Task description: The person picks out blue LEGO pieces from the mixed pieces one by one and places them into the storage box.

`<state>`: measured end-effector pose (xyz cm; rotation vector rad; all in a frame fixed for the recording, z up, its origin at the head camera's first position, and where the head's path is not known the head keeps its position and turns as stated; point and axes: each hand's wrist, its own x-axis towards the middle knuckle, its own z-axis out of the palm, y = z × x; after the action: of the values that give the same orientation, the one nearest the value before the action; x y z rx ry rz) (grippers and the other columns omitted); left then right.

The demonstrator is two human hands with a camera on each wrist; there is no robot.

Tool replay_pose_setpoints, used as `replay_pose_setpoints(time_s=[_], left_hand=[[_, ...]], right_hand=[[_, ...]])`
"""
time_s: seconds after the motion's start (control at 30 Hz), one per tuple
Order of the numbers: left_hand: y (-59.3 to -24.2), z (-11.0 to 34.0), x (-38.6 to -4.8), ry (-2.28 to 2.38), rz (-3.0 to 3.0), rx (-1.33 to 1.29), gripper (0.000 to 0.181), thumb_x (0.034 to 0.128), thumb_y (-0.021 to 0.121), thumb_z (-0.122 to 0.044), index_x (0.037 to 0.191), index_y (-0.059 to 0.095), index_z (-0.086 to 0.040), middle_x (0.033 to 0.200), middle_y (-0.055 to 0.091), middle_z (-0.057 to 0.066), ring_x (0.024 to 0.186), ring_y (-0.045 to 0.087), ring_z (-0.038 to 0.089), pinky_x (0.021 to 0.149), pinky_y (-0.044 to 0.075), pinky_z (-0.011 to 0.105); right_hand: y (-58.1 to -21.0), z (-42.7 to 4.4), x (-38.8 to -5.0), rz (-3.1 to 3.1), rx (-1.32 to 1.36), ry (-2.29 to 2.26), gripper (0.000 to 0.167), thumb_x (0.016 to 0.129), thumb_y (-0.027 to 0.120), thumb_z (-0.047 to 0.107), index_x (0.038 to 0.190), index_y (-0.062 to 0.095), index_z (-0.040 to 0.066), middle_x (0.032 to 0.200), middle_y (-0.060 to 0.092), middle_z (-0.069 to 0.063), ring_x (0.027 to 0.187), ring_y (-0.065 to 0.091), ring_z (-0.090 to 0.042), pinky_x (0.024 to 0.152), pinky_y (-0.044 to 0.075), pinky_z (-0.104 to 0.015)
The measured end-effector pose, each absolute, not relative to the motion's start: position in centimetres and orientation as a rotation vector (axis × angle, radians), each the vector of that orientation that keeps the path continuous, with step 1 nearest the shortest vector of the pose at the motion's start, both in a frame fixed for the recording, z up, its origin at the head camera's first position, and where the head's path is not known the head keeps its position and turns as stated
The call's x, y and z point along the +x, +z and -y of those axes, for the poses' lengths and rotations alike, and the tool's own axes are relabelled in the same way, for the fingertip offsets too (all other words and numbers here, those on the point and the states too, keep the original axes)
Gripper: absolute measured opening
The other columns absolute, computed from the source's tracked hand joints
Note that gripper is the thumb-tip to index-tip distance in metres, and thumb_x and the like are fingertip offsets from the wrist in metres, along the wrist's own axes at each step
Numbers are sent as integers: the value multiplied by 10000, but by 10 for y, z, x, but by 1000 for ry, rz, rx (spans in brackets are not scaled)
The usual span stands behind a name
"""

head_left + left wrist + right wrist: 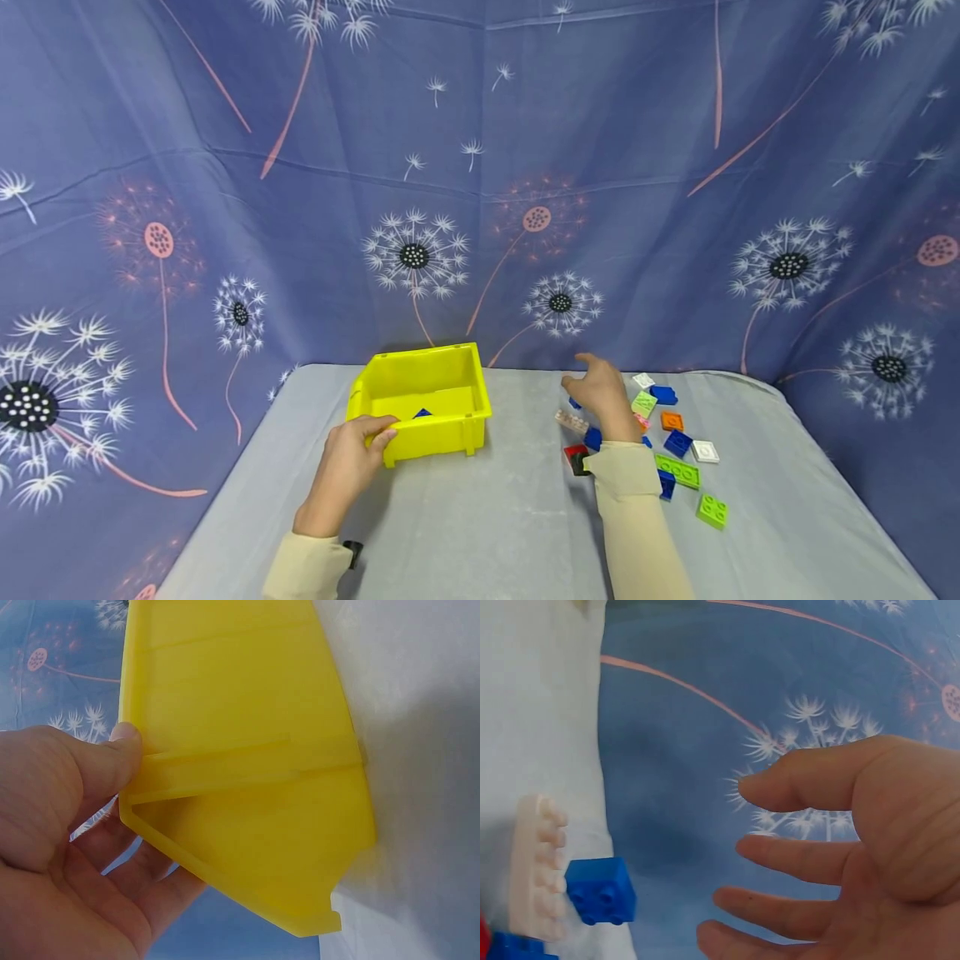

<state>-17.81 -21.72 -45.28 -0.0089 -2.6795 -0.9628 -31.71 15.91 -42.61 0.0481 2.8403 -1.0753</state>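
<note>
A yellow bin (435, 439) stands left of centre with a blue brick (422, 413) inside. My left hand (348, 467) grips its near left rim; in the left wrist view the thumb of the hand (90, 802) lies on one side of the bin wall (247, 697) and the fingers on the other. Over the back of the brick group my right hand (603, 396) holds nothing, its fingers apart. In the right wrist view a blue brick (601, 891) and a pale studded brick (536, 870) lie left of the hand (855, 847), not touching it.
To the right lie several loose bricks, among them a long green one (677, 471), a square green one (712, 511), an orange one (672, 421), a white one (705, 452) and a red one (573, 454). A patterned curtain (480, 275) rises behind the table.
</note>
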Motion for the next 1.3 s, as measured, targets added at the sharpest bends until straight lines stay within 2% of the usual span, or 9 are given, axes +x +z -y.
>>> replay_pose_setpoints(time_s=[0.17,0.37,0.6,0.9,1.1,1.3], left_hand=[[-451,219,-179,-963,2670,-4,261,955,764,-175,1210,787,-121,1221,745,123,1148,697,343,934,587,504],[-451,218,-181,-964,2644,-7,243,947,770,-152,1186,796,-120,1197,753,118,1129,704,341,927,589,500],[-451,214,-182,-973,2643,-9,237,941,775,-144,1175,800,-118,1181,759,112,1119,708,335,927,589,496],[-452,214,-182,-938,2639,9,227,927,788,-138,1152,809,-124,1139,770,96,1078,722,321,899,597,482],[-454,214,-180,-930,2633,-6,222,923,791,-133,1145,812,-127,1122,773,91,1061,726,315,890,599,481],[-455,214,-181,-919,2621,-4,221,923,791,-136,1143,813,-141,1116,775,79,1056,730,308,883,604,473]], right_hand=[[-434,-158,-325,-2812,46,-1030,657,993,614,286,1549,425,-9,1579,396,-299,1429,374,-530,1125,390,-667],[-445,-159,-329,-2794,32,-1021,638,995,612,287,1520,451,-37,1561,409,-317,1432,366,-533,1146,366,-662],[-459,-160,-333,-2830,19,-941,558,959,638,249,1405,570,-78,1429,551,-320,1306,489,-529,1109,411,-637],[-472,-158,-334,-2855,60,-959,394,947,631,154,1260,672,-82,1270,657,-279,1166,600,-441,1055,471,-588],[-475,-157,-333,-2864,148,-972,289,909,652,90,1151,707,-60,1154,681,-253,1035,606,-392,980,502,-564],[-478,-158,-334,-2877,161,-997,261,904,657,86,1124,709,-43,1119,689,-245,985,609,-378,923,524,-540]])
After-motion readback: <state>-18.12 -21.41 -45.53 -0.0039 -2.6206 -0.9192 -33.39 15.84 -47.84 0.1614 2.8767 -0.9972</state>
